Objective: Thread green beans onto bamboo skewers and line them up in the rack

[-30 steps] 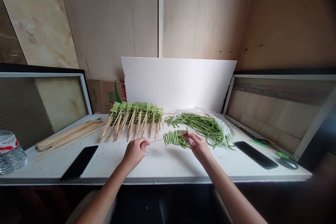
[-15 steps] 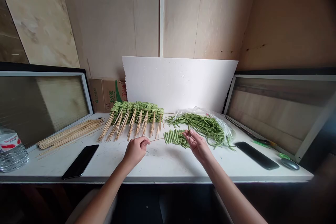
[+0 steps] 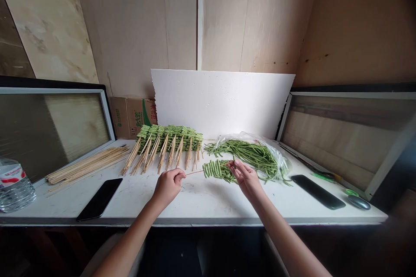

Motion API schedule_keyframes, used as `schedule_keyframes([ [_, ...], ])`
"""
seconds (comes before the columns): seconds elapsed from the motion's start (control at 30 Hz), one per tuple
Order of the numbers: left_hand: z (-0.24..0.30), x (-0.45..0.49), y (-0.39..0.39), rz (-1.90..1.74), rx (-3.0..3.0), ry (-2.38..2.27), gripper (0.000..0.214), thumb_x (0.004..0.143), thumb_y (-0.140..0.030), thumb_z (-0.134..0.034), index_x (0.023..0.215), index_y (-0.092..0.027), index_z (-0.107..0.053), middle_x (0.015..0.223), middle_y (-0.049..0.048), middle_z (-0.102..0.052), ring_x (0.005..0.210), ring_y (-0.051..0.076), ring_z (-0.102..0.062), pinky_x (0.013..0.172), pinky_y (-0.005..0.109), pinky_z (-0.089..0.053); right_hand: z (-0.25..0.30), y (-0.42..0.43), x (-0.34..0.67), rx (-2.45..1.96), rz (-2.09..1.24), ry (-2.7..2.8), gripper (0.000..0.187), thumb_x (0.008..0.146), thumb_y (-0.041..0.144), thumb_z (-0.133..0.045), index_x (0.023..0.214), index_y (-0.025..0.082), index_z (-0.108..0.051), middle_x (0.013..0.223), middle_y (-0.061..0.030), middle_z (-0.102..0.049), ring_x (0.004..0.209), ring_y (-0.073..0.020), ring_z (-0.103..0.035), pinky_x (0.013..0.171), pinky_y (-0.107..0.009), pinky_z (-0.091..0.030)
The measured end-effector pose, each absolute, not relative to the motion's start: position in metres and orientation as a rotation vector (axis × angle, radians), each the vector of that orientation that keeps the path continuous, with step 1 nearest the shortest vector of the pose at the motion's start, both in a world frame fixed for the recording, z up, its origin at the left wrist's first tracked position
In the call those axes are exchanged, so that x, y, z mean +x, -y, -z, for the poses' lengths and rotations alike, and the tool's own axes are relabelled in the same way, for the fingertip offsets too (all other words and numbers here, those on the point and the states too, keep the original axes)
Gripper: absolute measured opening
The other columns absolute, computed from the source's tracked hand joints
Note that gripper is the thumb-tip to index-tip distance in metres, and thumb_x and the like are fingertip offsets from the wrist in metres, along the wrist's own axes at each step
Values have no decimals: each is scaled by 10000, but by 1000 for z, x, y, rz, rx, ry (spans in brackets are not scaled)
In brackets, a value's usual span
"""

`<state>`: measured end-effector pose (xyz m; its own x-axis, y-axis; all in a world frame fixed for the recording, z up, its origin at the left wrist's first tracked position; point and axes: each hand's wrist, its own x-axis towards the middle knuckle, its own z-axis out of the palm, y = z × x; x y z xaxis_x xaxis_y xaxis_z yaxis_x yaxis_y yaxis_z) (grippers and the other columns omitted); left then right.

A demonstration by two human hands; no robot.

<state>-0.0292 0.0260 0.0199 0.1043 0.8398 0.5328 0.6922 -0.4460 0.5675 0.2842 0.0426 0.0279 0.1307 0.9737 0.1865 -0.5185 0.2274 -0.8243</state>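
My left hand (image 3: pixel 169 185) is closed on the bare end of a thin bamboo skewer (image 3: pixel 194 172). Several short green bean pieces (image 3: pixel 212 169) are threaded side by side along it. At the skewer's other end, my right hand (image 3: pixel 244 175) pinches a single green bean piece (image 3: pixel 233 158) between thumb and fingers, close to the tip. Behind and below the skewer lies a small heap of cut bean pieces (image 3: pixel 229 175), partly hidden by my right hand. Long uncut green beans (image 3: pixel 250 154) spill from a clear plastic bag (image 3: pixel 282 162) beyond that hand.
Filled bean skewers (image 3: pixel 170 138) are stacked at the back left. Bare skewers (image 3: pixel 87 165) lie to their left. A phone (image 3: pixel 100 200) and water bottle (image 3: pixel 14 188) are on the left; a black oblong item (image 3: pixel 317 192) and a computer mouse (image 3: pixel 359 202) are on the right. A white board (image 3: pixel 224 104) stands behind.
Both hands stay in nearly the same place. The fingers of my right hand have shifted slightly at the bean piece near the skewer tip.
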Motion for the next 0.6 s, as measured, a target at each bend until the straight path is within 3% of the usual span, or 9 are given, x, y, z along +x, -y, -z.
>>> schedule_keyframes([
  [0.3,-18,-30,-26,-1248,2211,-1548,252,930,-184,-521,831,-205,-752,818,47,-788,732,207,-681,691,291,-457,-27,-42,281,-686,-1180,867,268,673,399,-945,836,222,-830,902,-40,-811,928,-232,-762,1065,-405,-563],
  [0.6,-19,-29,-25,-1341,2185,-1464,248,941,-206,-525,824,-190,-743,708,34,-738,637,175,-644,638,264,-440,-29,-42,284,-673,-1237,838,323,684,360,-943,948,225,-815,973,-55,-812,982,-233,-765,997,-336,-597],
])
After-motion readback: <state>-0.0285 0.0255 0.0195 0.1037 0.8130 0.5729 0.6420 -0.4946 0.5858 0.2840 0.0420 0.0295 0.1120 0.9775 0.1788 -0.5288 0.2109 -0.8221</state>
